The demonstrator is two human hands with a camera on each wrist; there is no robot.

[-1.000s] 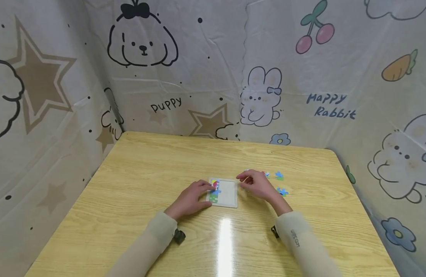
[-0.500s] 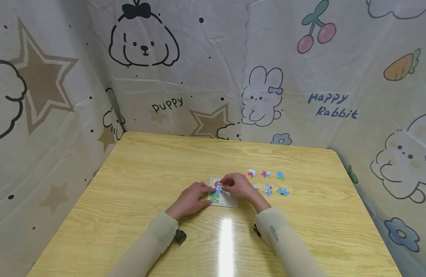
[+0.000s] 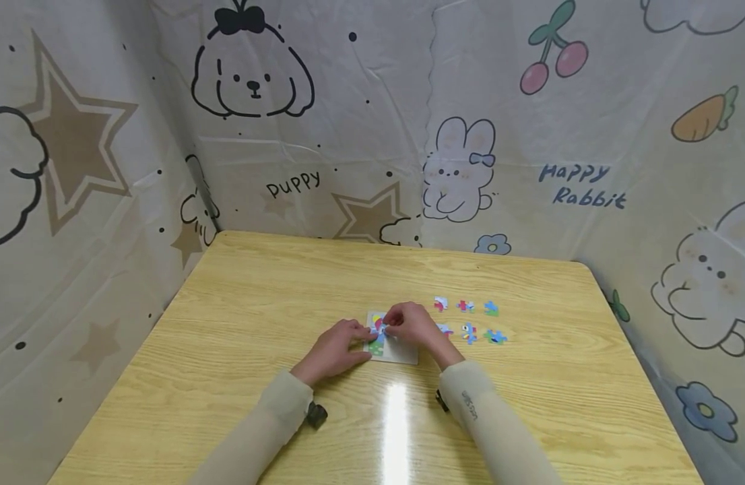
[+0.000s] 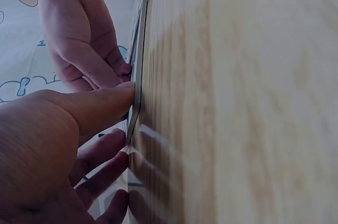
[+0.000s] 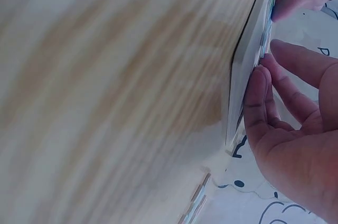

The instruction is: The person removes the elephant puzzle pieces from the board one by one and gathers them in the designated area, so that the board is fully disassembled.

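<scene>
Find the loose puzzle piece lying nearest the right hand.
The left-end piece of the row closer to the person: the right hand partly hides it, whereas the other five pieces show whole.

The board (image 3: 403, 354) and one piece (image 3: 448, 331) are partly covered by the right hand (image 3: 413, 325). The desk (image 3: 275, 289) is cut off below.

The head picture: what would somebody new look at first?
Probably the big puppy drawing on the back wall, at the upper left. Then maybe the left hand and right hand, close together at the small puzzle board on the wooden table. Bright loose puzzle pieces lie in two rows just right of the board.
</scene>
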